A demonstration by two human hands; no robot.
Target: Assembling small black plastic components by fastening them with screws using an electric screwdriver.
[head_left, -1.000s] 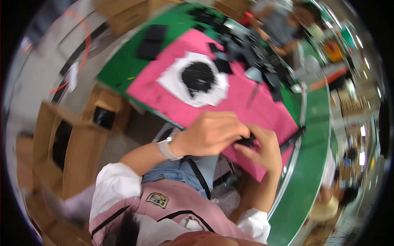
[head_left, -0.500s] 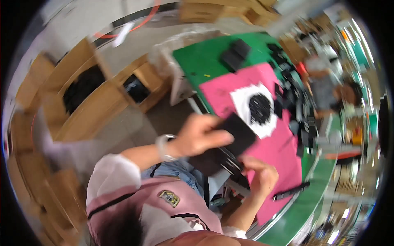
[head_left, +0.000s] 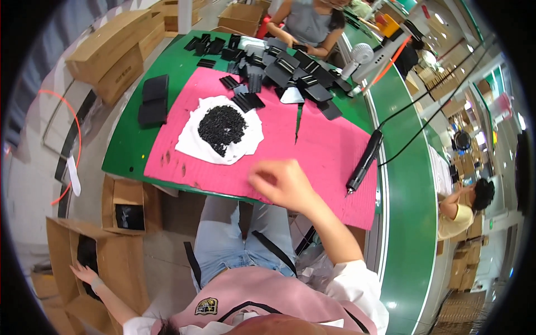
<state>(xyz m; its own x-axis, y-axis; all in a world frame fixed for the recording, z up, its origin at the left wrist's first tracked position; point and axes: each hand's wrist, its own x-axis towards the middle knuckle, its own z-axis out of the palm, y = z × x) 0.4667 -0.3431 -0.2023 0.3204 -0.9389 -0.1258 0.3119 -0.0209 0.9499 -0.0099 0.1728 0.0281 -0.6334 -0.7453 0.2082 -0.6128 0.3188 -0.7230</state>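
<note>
My left hand (head_left: 85, 273) is stretched out at the lower left, over an open cardboard box (head_left: 125, 268). Its fingers are spread and hold nothing; dark contents (head_left: 87, 252) show inside the box beside them. Above the near part of the pink mat (head_left: 318, 162) is my right hand (head_left: 282, 184), with thumb and fingers curled toward each other in a pinch. Whatever lies between those fingertips, if anything, cannot be made out. Just beyond this hand, a heap of small black pieces (head_left: 220, 127), perhaps screws, lies on a white sheet (head_left: 192, 146).
A black corded electric screwdriver (head_left: 365, 162) lies at the mat's right. Black flat cases and ribbed parts (head_left: 282, 70) pile up at the far side, before a co-worker (head_left: 307, 25). Two black panels (head_left: 153, 100) lie on the green table (head_left: 125, 148); a smaller box (head_left: 127, 192) stands below.
The view has turned. The black flat panel that my left hand held is out of it, and that hand has moved to the box. My right hand is now over the mat.
</note>
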